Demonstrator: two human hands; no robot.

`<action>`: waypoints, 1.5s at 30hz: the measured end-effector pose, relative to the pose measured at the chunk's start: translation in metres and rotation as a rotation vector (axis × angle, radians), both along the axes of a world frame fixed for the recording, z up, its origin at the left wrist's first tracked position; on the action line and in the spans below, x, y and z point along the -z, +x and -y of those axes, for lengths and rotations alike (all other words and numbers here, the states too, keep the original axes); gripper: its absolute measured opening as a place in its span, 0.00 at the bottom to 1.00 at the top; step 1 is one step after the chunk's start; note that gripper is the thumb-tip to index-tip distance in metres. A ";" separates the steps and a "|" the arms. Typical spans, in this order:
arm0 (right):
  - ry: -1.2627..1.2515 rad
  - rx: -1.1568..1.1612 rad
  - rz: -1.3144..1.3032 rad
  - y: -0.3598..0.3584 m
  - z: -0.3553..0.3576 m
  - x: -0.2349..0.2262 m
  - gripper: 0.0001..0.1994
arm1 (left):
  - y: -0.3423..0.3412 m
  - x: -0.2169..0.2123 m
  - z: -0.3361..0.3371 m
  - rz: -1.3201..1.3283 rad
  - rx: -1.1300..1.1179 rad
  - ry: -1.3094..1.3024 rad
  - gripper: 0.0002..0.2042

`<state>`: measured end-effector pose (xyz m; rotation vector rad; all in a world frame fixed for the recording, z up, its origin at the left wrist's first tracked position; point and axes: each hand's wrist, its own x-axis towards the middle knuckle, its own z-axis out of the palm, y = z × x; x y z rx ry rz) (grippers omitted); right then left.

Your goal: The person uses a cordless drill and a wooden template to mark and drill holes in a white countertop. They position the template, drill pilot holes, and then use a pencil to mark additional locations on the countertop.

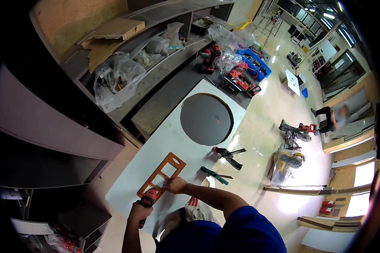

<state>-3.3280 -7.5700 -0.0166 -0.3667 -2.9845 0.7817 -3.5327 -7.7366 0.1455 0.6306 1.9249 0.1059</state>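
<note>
A white board (135, 177) lies in front of me, with a large round cut-out (207, 119) toward its far end. On its near part rests a flat orange template (160, 172) with rectangular openings and an oval one at its far end. My right hand (176, 185) grips the template's right edge, fingers closed over it. In my left hand (138, 211) is a red and black cordless drill (148, 197), its head over the template's near end. The drill's tip is hidden. A black clamp (229, 159) and a green-handled tool (215, 175) sit at the board's right edge.
Red power tools (240, 80) and a blue crate (255, 63) lie beyond the board. Grey shelving with plastic bags (118, 80) and cardboard (114, 29) stands at left. On the right, a person (331, 118) is near a red machine (307, 127) on the floor.
</note>
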 end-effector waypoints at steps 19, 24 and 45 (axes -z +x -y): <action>-0.958 0.620 0.217 0.118 0.079 -0.022 0.17 | -0.008 -0.001 -0.009 -0.065 0.147 -0.005 0.15; -1.308 1.064 0.428 0.131 0.081 -0.002 0.25 | -0.014 0.001 -0.011 -0.047 0.152 -0.016 0.13; -1.494 1.284 0.046 0.101 0.074 -0.010 0.24 | -0.016 -0.013 -0.028 -0.069 0.289 -0.023 0.14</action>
